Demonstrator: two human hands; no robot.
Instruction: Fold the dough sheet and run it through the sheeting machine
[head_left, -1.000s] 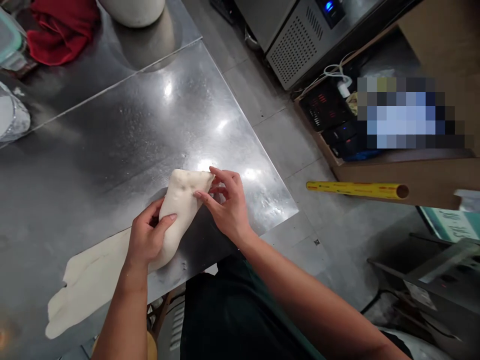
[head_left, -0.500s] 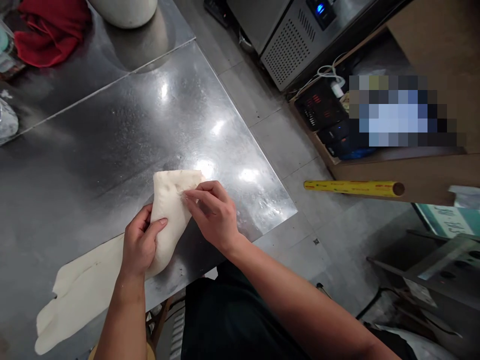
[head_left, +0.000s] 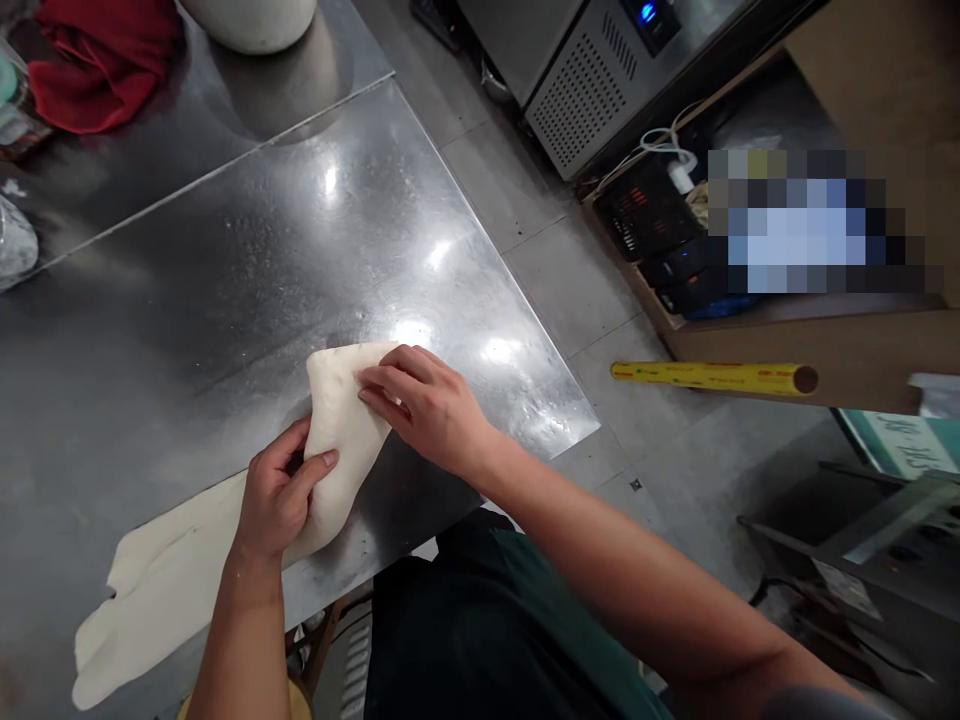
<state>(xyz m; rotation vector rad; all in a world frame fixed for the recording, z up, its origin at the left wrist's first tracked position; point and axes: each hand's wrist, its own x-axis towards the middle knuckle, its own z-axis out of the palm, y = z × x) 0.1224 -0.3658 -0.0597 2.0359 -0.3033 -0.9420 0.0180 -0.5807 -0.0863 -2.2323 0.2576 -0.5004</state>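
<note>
Head view, lower centre of the frame: one long strip of dough [head_left: 225,540] lies on the steel bench [head_left: 225,260], its flat tail running to the lower-left bench edge. The left hand [head_left: 281,495] is closed around the folded middle of the strip, thumb on top. The right hand [head_left: 420,400] lies flat, fingers narrow and extended, pressing the raised upper end of the strip. Both forearms enter from the bottom edge; the right forearm crosses the bench's near corner.

Bench surface above and left of the dough is open. The right bench edge runs diagonally from top centre to the corner at centre right; beyond it is tiled floor [head_left: 570,280].

At centre right, one yellow roll [head_left: 712,376] projects from a brown shelf unit [head_left: 840,350]. In the upper left, one red cloth [head_left: 97,60] and one white bowl [head_left: 251,15], cut by the frame. At top centre-right, one steel appliance [head_left: 600,60] with a blue light.
</note>
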